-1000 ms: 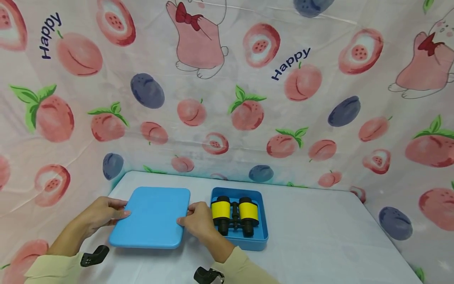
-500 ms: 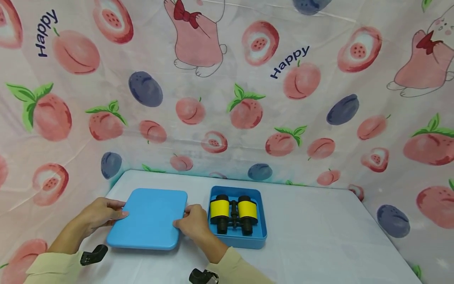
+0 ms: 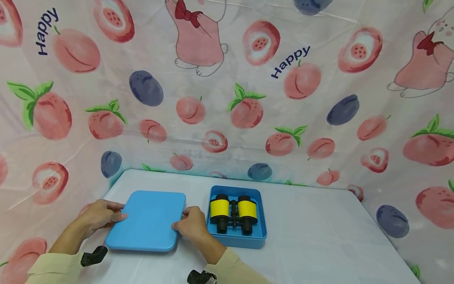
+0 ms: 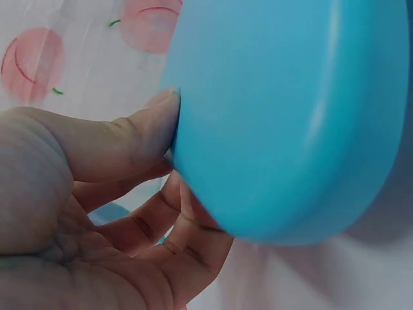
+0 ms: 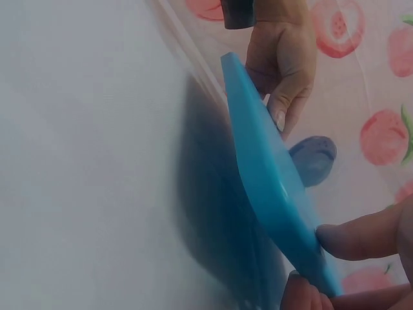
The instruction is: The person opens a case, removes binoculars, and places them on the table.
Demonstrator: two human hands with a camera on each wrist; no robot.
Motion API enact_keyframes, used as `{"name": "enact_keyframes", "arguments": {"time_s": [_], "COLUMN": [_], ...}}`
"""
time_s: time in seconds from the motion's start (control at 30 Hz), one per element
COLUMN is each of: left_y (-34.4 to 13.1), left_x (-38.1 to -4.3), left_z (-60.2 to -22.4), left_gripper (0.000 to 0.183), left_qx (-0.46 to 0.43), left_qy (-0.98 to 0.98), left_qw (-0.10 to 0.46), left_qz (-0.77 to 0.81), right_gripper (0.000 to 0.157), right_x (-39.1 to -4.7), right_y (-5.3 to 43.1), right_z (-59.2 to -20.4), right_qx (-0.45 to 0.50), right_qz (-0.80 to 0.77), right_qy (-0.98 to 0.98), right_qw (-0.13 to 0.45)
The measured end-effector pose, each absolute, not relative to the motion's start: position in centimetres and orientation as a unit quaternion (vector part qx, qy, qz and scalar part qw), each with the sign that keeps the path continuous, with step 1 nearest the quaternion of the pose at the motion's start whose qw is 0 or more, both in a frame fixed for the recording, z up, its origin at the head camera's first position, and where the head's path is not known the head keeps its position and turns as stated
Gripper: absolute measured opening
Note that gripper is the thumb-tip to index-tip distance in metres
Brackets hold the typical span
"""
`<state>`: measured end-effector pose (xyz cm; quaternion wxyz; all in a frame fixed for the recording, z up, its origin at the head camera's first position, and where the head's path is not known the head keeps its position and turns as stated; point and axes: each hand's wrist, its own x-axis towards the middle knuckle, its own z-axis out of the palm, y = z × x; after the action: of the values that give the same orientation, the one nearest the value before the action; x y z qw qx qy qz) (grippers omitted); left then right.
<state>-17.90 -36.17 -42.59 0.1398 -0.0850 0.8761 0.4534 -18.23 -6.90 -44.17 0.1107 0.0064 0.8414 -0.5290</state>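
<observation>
A flat blue lid point(image 3: 147, 221) with rounded corners is held between both hands, left of the box. My left hand point(image 3: 100, 215) grips its left edge, thumb on top and fingers below, as the left wrist view shows. On the opposite edge my right hand point(image 3: 194, 225) pinches it between thumb and fingers. In the right wrist view the lid point(image 5: 264, 161) is seen edge-on over its shadow, apart from the table at its near edge. Just right of my right hand, a blue box point(image 3: 237, 241) holds yellow-and-black binoculars point(image 3: 234, 215).
The white table point(image 3: 319, 236) carries the box near its middle. A fruit-and-rabbit patterned cloth point(image 3: 220, 86) hangs behind and along both sides. Dark devices, such as the left one point(image 3: 93, 255), are strapped to both wrists.
Both hands have brought the lid slightly left and lower, with the right hand drawing a little away from the box. The box and binoculars stay put.
</observation>
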Motion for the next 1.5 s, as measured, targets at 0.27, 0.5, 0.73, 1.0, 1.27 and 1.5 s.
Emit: {"name": "enact_keyframes", "arguments": {"time_s": [0.27,0.5,0.73,1.0,1.27,1.5], "left_y": [-36.2,-36.3,-36.4,-36.3,-36.2,-36.0], "left_x": [-17.9,-17.9,-18.0,-18.1,-18.1,-18.3], "left_z": [-42.8,-43.0,-43.3,-43.6,-43.7,-43.9], "left_gripper": [0.064,0.063,0.062,0.06,0.06,0.06], "left_qx": [-0.072,-0.08,-0.084,-0.086,-0.092,-0.096], "left_qy": [0.88,0.883,0.882,0.877,0.875,0.877], "left_qw": [0.137,0.143,0.145,0.146,0.148,0.147], "left_qz": [0.448,0.441,0.44,0.449,0.452,0.448], "right_gripper": [0.048,0.047,0.045,0.04,0.034,0.023], "right_x": [-18.1,-18.0,-18.0,-18.0,-18.0,-18.0], "right_y": [-7.0,-7.2,-7.2,-7.2,-7.3,-7.2], "right_z": [-44.5,-44.9,-45.0,-45.3,-45.4,-45.6], "right_qx": [0.011,0.005,0.0,-0.005,-0.009,-0.019], "right_qz": [-0.545,-0.541,-0.537,-0.532,-0.528,-0.529], "right_qy": [0.831,0.832,0.835,0.838,0.841,0.84], "right_qw": [0.115,0.122,0.122,0.119,0.116,0.115]}}
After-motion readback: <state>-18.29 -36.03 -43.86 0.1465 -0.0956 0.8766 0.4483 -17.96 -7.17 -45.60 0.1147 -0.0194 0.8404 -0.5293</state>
